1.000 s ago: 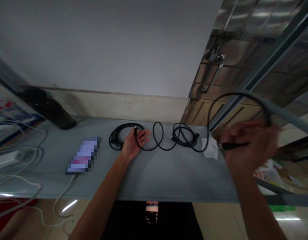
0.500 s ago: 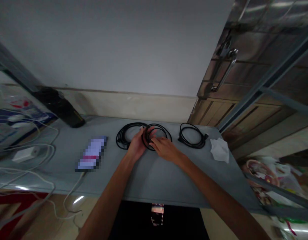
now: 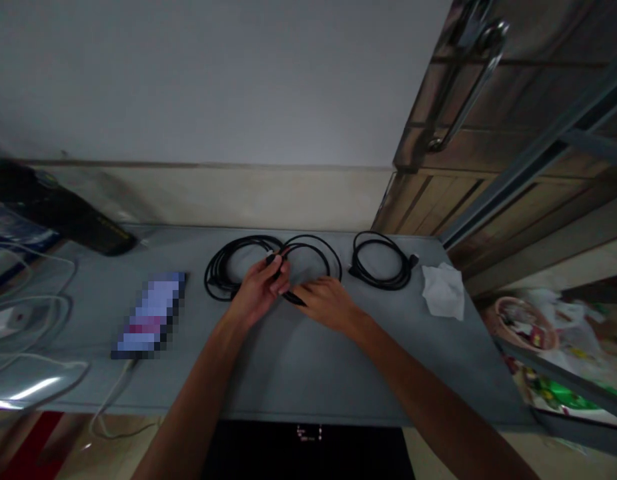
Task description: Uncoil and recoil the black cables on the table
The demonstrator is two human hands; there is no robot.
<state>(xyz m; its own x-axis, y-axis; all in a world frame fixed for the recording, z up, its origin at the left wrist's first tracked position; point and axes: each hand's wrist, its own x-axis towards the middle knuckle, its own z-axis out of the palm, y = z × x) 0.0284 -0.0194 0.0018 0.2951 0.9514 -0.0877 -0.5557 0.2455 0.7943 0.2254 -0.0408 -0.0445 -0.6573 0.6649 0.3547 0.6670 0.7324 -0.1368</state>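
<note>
Between my hands is a looped black cable (image 3: 315,241) in the middle of the grey table (image 3: 298,373). My left hand (image 3: 261,285) is closed, pinching the cable near a connector end. Lower on the same loop, my right hand (image 3: 325,301) is closed around the strands, its fingertips partly hidden. Just behind and left of my left hand lies a thicker coiled black cable (image 3: 214,267). A third coil of black cable (image 3: 383,285) with a plug at its right end rests on the table, apart from my right hand.
A lit phone (image 3: 153,310) with a charging cord lies to the left. Beyond it are a dark bottle (image 3: 88,223), white cords and a white adapter (image 3: 8,322). Crumpled white tissue (image 3: 443,291) sits near the right edge. A metal post (image 3: 508,180) and a pink basket (image 3: 525,323) are farther right.
My hands have drawn the looped cable nearer to me, and the left hand now pinches it higher up. The right hand has slid to the loop's lower side. The view has shifted somewhat.
</note>
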